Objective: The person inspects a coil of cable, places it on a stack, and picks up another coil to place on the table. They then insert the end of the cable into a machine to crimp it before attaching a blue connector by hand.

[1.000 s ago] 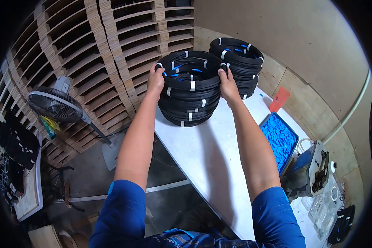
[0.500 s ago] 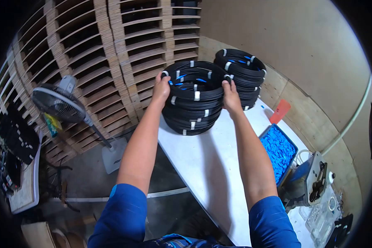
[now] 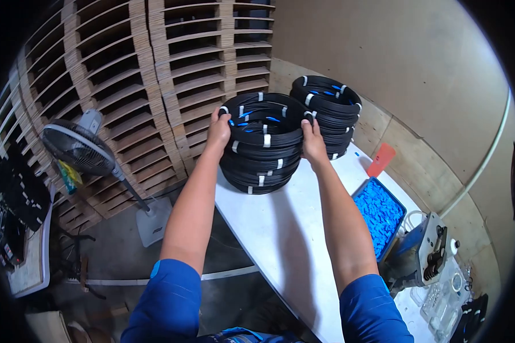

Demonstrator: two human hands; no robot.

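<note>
A stack of black cable coils (image 3: 263, 151) stands on the white table (image 3: 263, 228), each coil bound with white ties. Small blue connectors show inside the ring. My left hand (image 3: 218, 132) grips the top coil at its left rim, thumb inside and fingers round the outside. On the right rim, my right hand (image 3: 313, 142) closes on the same top coil, its thumb on the upper edge. Just behind and to the right rises a second stack of black cable coils (image 3: 335, 117), close beside the first. The lower fingers of both hands are partly hidden.
A blue tray (image 3: 405, 212) full of small blue pieces lies right of my forearm, near an orange-red card (image 3: 381, 159). Beyond it sit a metal machine (image 3: 426, 251) and clear plastic packs (image 3: 440, 306). A standing fan (image 3: 77, 146) and stacked wooden pallets (image 3: 180, 86) are at left.
The whole scene sits slightly lower and further left in view, as the camera has shifted. Both hands keep their hold on the top coil.
</note>
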